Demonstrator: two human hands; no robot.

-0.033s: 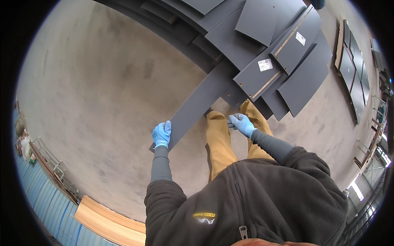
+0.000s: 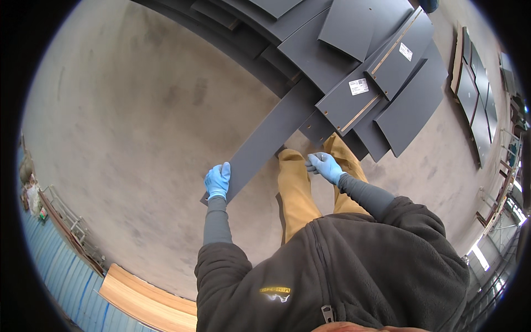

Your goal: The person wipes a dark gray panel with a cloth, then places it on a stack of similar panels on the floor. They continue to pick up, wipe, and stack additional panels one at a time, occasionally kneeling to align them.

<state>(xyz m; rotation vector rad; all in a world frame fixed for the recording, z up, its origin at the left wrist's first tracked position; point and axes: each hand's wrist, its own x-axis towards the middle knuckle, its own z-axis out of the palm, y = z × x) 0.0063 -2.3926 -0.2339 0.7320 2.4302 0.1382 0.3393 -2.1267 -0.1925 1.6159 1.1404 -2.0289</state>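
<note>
My left hand [image 2: 217, 180], in a light blue glove, grips the near end of a long, narrow dark grey board [image 2: 262, 137]. The board slants away to the upper right, its far end among a pile of dark grey panels [image 2: 315, 55]. In front of my legs my right hand [image 2: 325, 167], gloved alike, is closed with its fingers curled together. A small thing may be pinched there, too small to name. Closest to that hand lies a panel with drilled holes [image 2: 315, 128]. Above it, a grooved panel [image 2: 345, 105] bears a white label [image 2: 358, 87].
More dark grey panels [image 2: 477, 94] lie on the concrete floor [image 2: 138, 138] at the far right. Wood-coloured boards [image 2: 146, 299] are at the lower left, beside blue corrugated sheeting [image 2: 72, 276]. My legs, in tan trousers [image 2: 297, 193], stand at the near edge of the pile.
</note>
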